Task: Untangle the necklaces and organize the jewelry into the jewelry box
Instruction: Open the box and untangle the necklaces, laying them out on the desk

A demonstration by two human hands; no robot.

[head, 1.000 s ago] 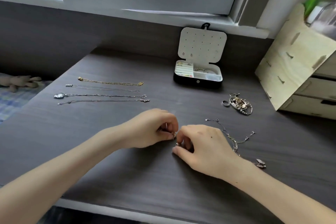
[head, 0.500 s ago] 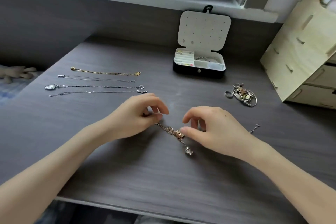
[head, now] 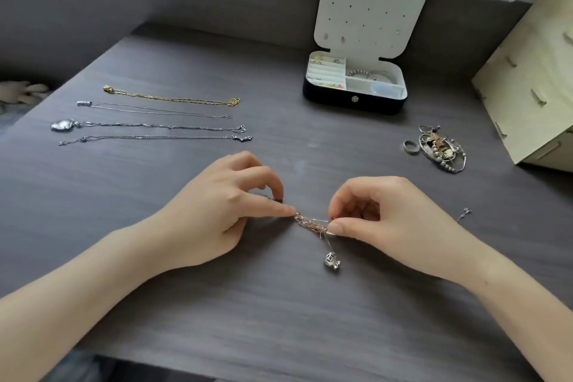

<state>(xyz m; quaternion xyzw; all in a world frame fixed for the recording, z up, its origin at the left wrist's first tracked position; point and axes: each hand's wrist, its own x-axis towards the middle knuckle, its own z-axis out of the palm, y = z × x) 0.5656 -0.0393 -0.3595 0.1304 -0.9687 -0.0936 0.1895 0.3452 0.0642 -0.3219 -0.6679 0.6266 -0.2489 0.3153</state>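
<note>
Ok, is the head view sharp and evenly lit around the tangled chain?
Head view: soft, even light, no glare, faint shadows under the left hand and right hand; the tangled chain pinched between them is slightly smeared; wide-angle bowing tilts the wooden drawer unit at right.

Ends of the tangled chains (head: 310, 222) vanish under the fingers (head: 280, 210) on both sides (no clue where they stop), and the bits inside the jewelry box (head: 355, 100) are too tiny to tell.

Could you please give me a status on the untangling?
Left hand and right hand each pinch an end of the tangled chain. Pendant trails off it. Four necklaces laid straight, far left. Open jewelry box unobstructed.
</note>
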